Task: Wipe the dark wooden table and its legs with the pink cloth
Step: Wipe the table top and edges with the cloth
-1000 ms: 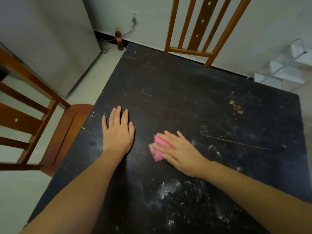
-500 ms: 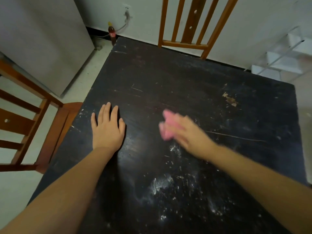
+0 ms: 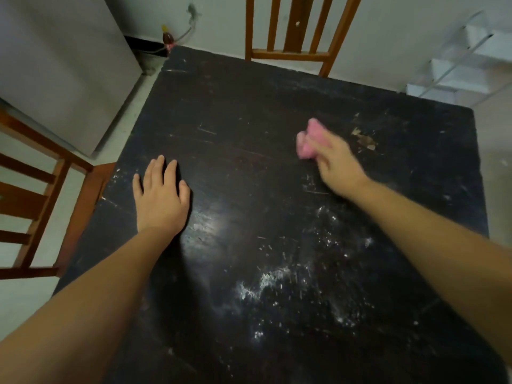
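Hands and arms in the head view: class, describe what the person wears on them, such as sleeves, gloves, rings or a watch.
Both arms are bare as far up as the picture shows, with no sleeves in view. The left hand and right hand wear no gloves. No watch, bracelet or ring shows, though the right hand is blurred.

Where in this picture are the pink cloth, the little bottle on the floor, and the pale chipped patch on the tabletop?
pink cloth (image 3: pixel 309 144), head view, its bunched middle.
bottle (image 3: pixel 167 37), head view, its dark body.
chipped patch (image 3: pixel 365 139), head view, its pale centre.
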### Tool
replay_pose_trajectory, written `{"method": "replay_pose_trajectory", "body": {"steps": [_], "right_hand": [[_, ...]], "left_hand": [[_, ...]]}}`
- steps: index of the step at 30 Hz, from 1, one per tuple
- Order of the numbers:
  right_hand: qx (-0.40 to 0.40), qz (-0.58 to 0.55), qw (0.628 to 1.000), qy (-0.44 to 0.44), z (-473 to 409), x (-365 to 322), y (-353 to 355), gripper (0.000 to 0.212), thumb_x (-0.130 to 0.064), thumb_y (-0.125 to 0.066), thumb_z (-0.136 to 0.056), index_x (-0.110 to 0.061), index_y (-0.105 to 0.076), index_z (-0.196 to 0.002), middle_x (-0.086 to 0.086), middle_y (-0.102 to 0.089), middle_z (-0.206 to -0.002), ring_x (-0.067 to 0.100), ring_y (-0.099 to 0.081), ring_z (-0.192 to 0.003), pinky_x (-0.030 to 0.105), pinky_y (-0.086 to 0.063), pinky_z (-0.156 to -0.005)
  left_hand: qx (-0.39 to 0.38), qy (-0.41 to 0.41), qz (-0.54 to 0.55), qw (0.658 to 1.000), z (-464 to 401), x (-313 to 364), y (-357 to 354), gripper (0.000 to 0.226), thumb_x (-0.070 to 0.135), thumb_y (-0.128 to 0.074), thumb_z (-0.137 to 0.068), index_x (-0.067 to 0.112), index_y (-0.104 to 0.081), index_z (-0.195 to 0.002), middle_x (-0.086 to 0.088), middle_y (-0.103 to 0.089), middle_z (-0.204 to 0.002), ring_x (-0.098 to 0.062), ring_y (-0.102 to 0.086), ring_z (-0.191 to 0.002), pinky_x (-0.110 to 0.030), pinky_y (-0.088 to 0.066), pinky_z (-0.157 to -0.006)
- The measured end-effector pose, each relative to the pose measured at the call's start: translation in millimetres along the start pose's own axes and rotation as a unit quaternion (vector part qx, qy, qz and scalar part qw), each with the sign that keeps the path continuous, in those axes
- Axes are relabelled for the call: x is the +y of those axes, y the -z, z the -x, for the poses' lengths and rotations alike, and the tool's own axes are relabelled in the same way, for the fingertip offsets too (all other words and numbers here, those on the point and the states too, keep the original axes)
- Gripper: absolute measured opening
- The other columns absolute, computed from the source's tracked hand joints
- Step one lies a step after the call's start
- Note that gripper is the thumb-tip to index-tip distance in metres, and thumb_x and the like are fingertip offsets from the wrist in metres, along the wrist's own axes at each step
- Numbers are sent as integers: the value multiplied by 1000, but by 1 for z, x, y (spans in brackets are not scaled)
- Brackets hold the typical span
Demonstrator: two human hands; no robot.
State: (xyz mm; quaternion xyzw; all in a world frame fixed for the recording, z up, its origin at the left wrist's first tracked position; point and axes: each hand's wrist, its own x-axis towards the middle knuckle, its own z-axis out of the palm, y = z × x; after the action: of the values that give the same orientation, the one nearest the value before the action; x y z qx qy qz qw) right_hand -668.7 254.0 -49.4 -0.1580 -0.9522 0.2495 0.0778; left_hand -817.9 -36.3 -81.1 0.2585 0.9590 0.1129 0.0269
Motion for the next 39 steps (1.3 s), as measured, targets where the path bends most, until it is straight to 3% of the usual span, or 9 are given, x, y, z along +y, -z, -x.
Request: {"method": "replay_pose_trajectory", "body": {"steps": [6,8,11,15,19,24,28,34,39], "right_hand": [[-176,-101,969,140,166,-79,-37,59,16,-42,-87,-32,-60,-117,-13,-31,-153,3,-22,-143,36,-4,-122],[-201,-124,962,140,168,-78,-28,62,12,-45,-84,-38,-59,-118,-8,-46,-144,3,-40,-132,43,-25,-117],[-76,-86,993,30,94,-37,10,23,-3,-47,-91,-11,-68,-94,19,-65,-110,30,-60,-106,54,-45,-95],[29,9,990,-134,26,60,37,40,7,-40,-91,-4,-60,-124,22,-46,-141,29,-39,-134,39,-22,-118],[40,-18,999,0,80,4,3,39,-13,-37,-100,-3,-69,-79,14,-67,-115,18,-52,-125,46,-26,-116],[-179,-152,968,91,203,-72,-16,50,14,-43,-86,-20,-62,-118,-7,-33,-153,6,-27,-141,34,-18,-119],[-77,-28,996,22,114,-34,34,23,-10,-44,-90,-5,-66,-94,20,-61,-92,19,-62,-87,28,-50,-89],[63,-41,977,-202,75,97,50,24,9,-45,-91,10,-65,-106,26,-58,-120,26,-53,-121,39,-24,-118],[-6,-101,995,-7,190,-7,0,26,1,-47,-97,-14,-65,-87,7,-67,-111,17,-58,-116,42,-28,-114]], "left_hand": [[-14,5,-10,1000,1,4,4,49,27,-32,-96,11,-28,-142,-13,-19,-153,-25,-11,-142,-49,-2,-114],[-16,23,0,1000,1,12,2,48,26,-33,-96,10,-29,-141,-13,-18,-153,-25,-10,-142,-50,-1,-114],[-15,-46,21,999,7,47,-4,49,29,-31,-93,7,-38,-136,-12,-26,-150,-25,-18,-140,-53,-4,-112],[-72,-167,34,983,31,121,-21,54,38,-20,-93,14,-34,-140,-4,-21,-153,-17,-12,-142,-46,1,-113],[-61,-130,31,989,36,142,-32,47,29,-28,-97,19,-26,-143,0,-16,-155,-14,-5,-142,-43,5,-113],[-70,-137,11,988,37,143,-30,49,32,-26,-97,18,-24,-144,-1,-14,-155,-16,-4,-143,-45,4,-114],[-66,-135,6,989,39,144,-30,49,31,-27,-96,17,-26,-143,-2,-16,-154,-16,-6,-143,-47,2,-114],[-62,-137,3,989,40,144,-32,48,31,-27,-97,18,-26,-143,-2,-16,-154,-16,-6,-142,-46,1,-115],[-61,-131,-1,990,39,144,-32,49,31,-26,-96,18,-25,-143,-2,-16,-155,-16,-6,-142,-46,2,-114]]}}
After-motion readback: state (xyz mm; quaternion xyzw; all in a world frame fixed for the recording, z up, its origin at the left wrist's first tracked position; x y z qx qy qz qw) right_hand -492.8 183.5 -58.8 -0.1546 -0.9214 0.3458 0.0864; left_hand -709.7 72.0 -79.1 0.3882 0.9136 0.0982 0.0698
